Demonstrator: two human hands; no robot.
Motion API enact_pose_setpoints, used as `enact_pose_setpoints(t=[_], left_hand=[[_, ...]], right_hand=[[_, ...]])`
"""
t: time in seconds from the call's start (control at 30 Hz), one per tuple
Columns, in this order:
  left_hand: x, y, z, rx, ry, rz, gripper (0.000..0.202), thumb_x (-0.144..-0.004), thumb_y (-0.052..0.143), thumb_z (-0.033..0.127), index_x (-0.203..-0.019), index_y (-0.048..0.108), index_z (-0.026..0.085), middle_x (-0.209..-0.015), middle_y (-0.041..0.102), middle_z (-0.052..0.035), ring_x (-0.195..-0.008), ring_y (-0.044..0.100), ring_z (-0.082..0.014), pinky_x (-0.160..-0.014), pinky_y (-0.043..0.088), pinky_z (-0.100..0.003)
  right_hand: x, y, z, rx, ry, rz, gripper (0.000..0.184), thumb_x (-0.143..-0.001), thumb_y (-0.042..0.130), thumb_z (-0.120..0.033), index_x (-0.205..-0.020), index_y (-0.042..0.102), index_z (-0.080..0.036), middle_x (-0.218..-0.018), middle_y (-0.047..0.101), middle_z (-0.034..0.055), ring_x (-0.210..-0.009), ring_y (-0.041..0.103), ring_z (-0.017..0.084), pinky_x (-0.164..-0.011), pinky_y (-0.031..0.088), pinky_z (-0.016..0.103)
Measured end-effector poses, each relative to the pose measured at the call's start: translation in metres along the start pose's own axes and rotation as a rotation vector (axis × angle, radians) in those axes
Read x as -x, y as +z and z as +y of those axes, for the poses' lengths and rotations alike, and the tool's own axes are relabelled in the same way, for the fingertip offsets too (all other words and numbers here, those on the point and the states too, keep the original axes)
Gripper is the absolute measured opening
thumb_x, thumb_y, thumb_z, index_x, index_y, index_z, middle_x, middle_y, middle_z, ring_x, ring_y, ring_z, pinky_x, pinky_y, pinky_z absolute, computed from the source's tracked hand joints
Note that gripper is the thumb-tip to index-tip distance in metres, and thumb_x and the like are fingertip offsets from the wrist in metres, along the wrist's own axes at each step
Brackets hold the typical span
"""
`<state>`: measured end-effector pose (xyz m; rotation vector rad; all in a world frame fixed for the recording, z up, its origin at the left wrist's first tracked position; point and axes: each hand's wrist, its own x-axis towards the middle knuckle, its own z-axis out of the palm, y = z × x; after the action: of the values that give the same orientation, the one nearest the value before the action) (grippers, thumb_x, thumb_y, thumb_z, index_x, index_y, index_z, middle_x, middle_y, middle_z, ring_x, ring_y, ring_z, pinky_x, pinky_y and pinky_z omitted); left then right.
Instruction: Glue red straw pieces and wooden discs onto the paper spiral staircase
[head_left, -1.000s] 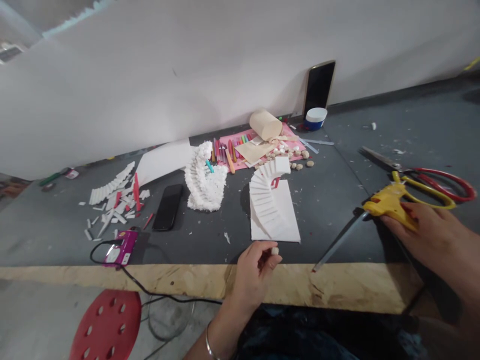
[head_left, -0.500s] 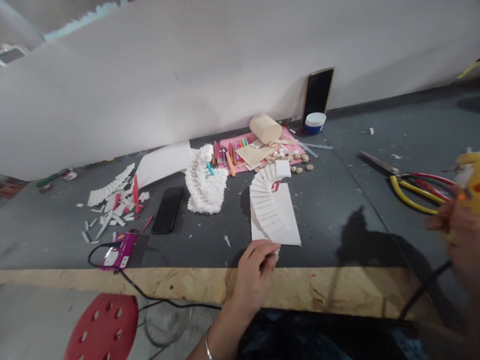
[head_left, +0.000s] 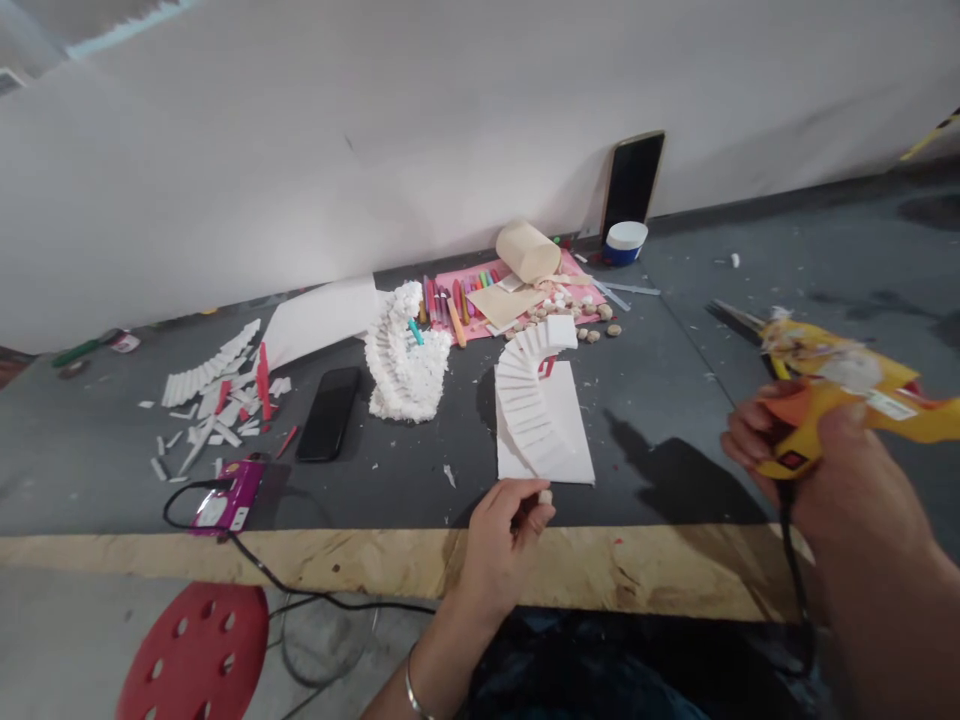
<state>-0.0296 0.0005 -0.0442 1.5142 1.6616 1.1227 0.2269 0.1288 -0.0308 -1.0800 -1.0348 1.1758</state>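
Observation:
My left hand [head_left: 504, 540] hovers at the table's front edge and pinches a small white pellet [head_left: 545, 496] between its fingertips. Just beyond it stands a white paper spiral staircase model [head_left: 534, 405] on its white base sheet. My right hand [head_left: 840, 478] is raised at the right, wrapped round the handle of a yellow hot glue gun [head_left: 832, 392], whose black cord hangs down from the grip. The gun is held up off the table, well to the right of the staircase model.
A second, rougher white foam staircase [head_left: 403, 352], a black phone [head_left: 328, 413], white and red paper strips [head_left: 217, 395], a pink charger [head_left: 225, 497], a pink mat of markers [head_left: 480, 295], a paper roll [head_left: 527, 250], a leaning phone [head_left: 631, 182], scissors tips [head_left: 731, 313], a red stool [head_left: 191, 655].
My right hand has lifted the glue gun off the table from beside the scissors and brought it up in front of me. My left hand has stayed put with the pellet.

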Motion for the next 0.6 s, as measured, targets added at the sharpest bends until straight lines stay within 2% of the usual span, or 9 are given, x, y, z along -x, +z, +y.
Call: enact_pose_setpoints(t=[0.1, 0.2, 0.3, 0.4, 0.53, 0.6], left_hand=[[-0.003, 0.0, -0.001, -0.017, 0.042, 0.002, 0.019, -0.091, 0.059, 0.026, -0.105, 0.07, 0.019, -0.091, 0.07, -0.0056, -0.08, 0.065, -0.014, -0.073, 0.053, -0.024], [-0.006, -0.001, 0.0, -0.028, 0.104, 0.013, 0.018, -0.091, 0.058, 0.023, -0.104, 0.07, 0.021, -0.093, 0.069, -0.0048, -0.08, 0.065, -0.0136, -0.073, 0.053, -0.023], [-0.011, -0.003, 0.0, -0.058, 0.138, 0.04, 0.017, -0.09, 0.059, 0.024, -0.101, 0.071, 0.023, -0.093, 0.07, -0.0039, -0.082, 0.065, -0.0145, -0.073, 0.053, -0.024], [-0.016, -0.003, -0.001, -0.107, 0.112, 0.043, 0.017, -0.089, 0.061, 0.029, -0.101, 0.071, 0.024, -0.092, 0.069, -0.0036, -0.078, 0.065, -0.0155, -0.072, 0.054, -0.026], [-0.014, -0.002, -0.002, -0.137, 0.044, 0.05, 0.02, -0.088, 0.062, 0.035, -0.102, 0.068, 0.022, -0.087, 0.068, -0.003, -0.071, 0.063, -0.016, -0.069, 0.054, -0.028], [-0.013, -0.002, -0.003, -0.151, 0.056, 0.056, 0.019, -0.089, 0.06, 0.035, -0.1, 0.067, 0.022, -0.09, 0.068, -0.0041, -0.076, 0.064, -0.0175, -0.072, 0.054, -0.03]], right_hand=[[0.007, 0.001, 0.01, -0.139, 0.147, -0.043, 0.04, -0.079, 0.066, -0.062, -0.089, 0.064, -0.024, -0.074, 0.051, 0.0021, -0.057, 0.047, 0.014, -0.045, 0.035, 0.029], [0.013, 0.004, 0.012, -0.068, 0.122, -0.074, 0.044, -0.08, 0.067, -0.062, -0.098, 0.065, -0.022, -0.082, 0.056, 0.0027, -0.063, 0.051, 0.014, -0.048, 0.04, 0.026], [0.011, 0.005, 0.014, 0.086, 0.118, -0.246, 0.051, -0.081, 0.062, -0.065, -0.102, 0.065, -0.019, -0.073, 0.056, 0.0002, -0.055, 0.051, 0.012, -0.05, 0.041, 0.027], [0.003, 0.002, 0.017, 0.214, 0.098, -0.384, 0.055, -0.084, 0.055, -0.068, -0.105, 0.063, -0.018, -0.062, 0.053, -0.0022, -0.05, 0.047, 0.011, -0.052, 0.041, 0.027], [0.003, 0.005, 0.016, 0.278, 0.125, -0.439, 0.052, -0.087, 0.051, -0.065, -0.105, 0.061, -0.018, -0.066, 0.054, -0.0015, -0.051, 0.045, 0.011, -0.052, 0.041, 0.027], [0.004, 0.01, 0.014, 0.29, 0.124, -0.454, 0.052, -0.085, 0.053, -0.065, -0.105, 0.061, -0.018, -0.073, 0.059, 0.0012, -0.052, 0.046, 0.011, -0.051, 0.042, 0.027]])
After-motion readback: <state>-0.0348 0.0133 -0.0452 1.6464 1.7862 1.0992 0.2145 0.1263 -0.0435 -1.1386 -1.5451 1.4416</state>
